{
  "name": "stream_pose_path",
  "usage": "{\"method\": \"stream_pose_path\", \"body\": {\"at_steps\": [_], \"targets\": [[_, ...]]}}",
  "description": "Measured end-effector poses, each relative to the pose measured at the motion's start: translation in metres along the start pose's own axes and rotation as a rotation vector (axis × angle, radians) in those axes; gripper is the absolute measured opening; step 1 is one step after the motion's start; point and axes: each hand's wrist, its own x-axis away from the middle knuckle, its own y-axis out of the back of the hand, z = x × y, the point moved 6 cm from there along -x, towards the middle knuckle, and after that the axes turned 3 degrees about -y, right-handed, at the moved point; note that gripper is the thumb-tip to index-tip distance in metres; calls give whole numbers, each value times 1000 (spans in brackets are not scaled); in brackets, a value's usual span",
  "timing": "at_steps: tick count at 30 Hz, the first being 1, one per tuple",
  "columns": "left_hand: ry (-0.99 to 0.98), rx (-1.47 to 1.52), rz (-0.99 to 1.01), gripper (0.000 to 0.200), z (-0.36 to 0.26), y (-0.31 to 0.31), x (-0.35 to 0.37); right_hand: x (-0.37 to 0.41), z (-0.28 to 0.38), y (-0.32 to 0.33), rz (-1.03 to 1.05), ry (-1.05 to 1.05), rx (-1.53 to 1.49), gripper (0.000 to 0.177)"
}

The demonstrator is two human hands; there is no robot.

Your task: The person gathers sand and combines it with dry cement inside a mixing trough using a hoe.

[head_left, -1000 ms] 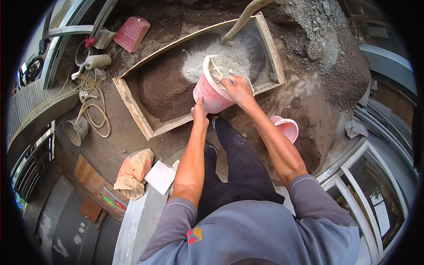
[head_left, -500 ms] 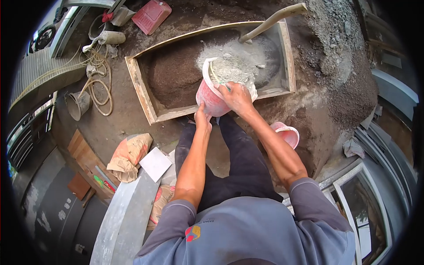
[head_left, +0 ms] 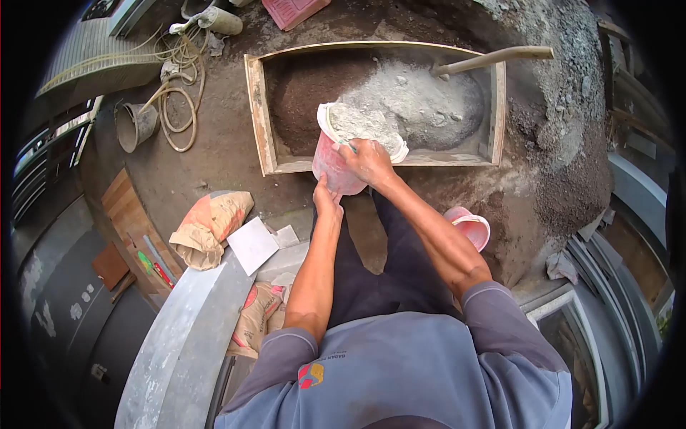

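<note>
small pink bucket (head_left: 469,227) on the dirt at r, upright. crumpled cement sack (head_left: 211,225) at l, white tile (head_left: 251,245) just beside it, 2nd sack (head_left: 256,318) below, against a grey beam (head_left: 182,336). hose coil (head_left: 180,107) top l w/ grey metal bucket (head_left: 136,125) on its side next to it. red tray (head_left: 293,8) at top edge. long wooden handle (head_left: 493,58) top r, near gravel heap (head_left: 564,86). wood planks (head_left: 128,222) far l. rag (head_left: 562,266) lower r.

The bucket (head_left: 330,168) leans over the near wall of the wooden box (head_left: 259,114); inside, soil (head_left: 307,89) lies left, probably cement powder (head_left: 429,104) right, a tool handle (head_left: 493,58) behind.
</note>
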Motion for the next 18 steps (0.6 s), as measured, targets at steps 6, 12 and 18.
{"method": "stream_pose_path", "body": {"at_steps": [6,12,18], "targets": [[-35,93,79,75,-38,16,-17,1,31,-31,39,44,28,55],[-5,132,48,76,-55,30,-31,-16,66,-56,95,43,97,55],[2,194,47,78,-62,45,-44,-26,81,-85,84,126,127,57]]}}
